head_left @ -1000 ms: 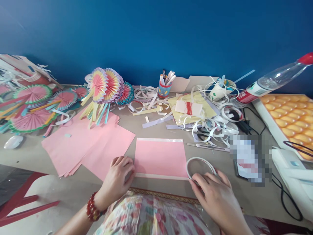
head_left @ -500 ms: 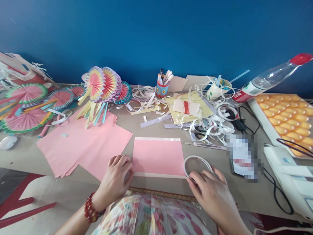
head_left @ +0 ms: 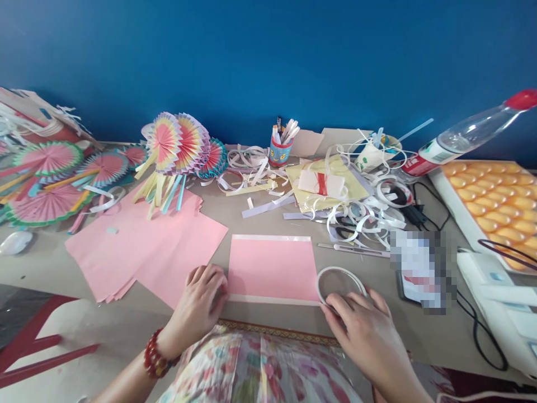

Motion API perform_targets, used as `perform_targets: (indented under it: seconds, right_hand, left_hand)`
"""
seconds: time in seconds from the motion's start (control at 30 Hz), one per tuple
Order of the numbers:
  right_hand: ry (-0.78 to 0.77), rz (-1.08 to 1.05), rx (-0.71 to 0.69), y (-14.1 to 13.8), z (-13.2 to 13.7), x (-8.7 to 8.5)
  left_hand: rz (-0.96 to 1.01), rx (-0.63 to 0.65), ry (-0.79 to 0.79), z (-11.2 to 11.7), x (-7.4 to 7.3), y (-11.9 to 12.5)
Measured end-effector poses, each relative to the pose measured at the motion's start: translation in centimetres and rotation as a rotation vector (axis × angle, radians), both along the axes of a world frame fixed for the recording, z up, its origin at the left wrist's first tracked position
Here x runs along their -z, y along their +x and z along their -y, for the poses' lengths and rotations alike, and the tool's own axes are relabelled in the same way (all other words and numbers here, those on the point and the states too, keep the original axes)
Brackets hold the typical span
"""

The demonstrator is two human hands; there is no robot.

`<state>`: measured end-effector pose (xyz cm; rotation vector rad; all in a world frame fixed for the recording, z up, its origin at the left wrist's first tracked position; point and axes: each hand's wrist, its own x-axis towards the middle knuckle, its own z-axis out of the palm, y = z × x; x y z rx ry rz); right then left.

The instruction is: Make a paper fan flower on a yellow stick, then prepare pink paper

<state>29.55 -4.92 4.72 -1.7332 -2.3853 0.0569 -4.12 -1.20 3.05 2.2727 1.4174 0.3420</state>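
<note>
A pink paper sheet (head_left: 272,267) lies flat on the table in front of me, with white tape strips along its near and far edges. My left hand (head_left: 200,305) curls its fingers onto the sheet's near left corner. My right hand (head_left: 366,336) grips a thin white tape roll (head_left: 339,280) at the sheet's near right corner, with the tape stretched along the near edge.
A stack of pink sheets (head_left: 138,246) lies to the left, colourful paper fans (head_left: 180,143) behind it. White backing strips (head_left: 361,215), a pen cup (head_left: 280,150), a plastic bottle (head_left: 465,137), an orange tray (head_left: 495,201) and black cables (head_left: 478,330) crowd the right.
Both hands stay at the sheet's near corners; only the view has shifted slightly.
</note>
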Motion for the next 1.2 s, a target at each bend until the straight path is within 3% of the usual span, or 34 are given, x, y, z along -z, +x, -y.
perform_targets:
  seconds: [0.23, 0.4, 0.53, 0.7, 0.93, 1.2]
  right_hand:
    - [-0.015, -0.001, 0.009, -0.1, 0.0, -0.2]
    - [-0.032, -0.001, 0.027, 0.0, 0.0, -0.2]
    - [-0.042, -0.001, 0.04, 0.0, 0.1, -0.1]
    - [-0.05, -0.007, 0.06, 0.3, 0.2, -0.1]
    - [-0.073, -0.023, 0.044, 0.7, 0.0, -0.5]
    - [-0.107, 0.03, 0.047, 0.9, -0.1, -0.4]
  left_hand:
    - [-0.004, 0.025, 0.005, 0.1, 0.0, -0.3]
    - [0.073, 0.061, 0.018, -0.3, -0.8, 0.3]
    - [0.182, 0.293, 0.049, -1.1, -0.9, 1.5]
    - [0.049, 0.482, 0.071, -1.8, 0.5, 2.3]
    - [0.038, 0.493, 0.082, -2.0, 1.9, 1.7]
    - [0.018, 0.523, 0.029, -2.0, 1.7, 1.6]
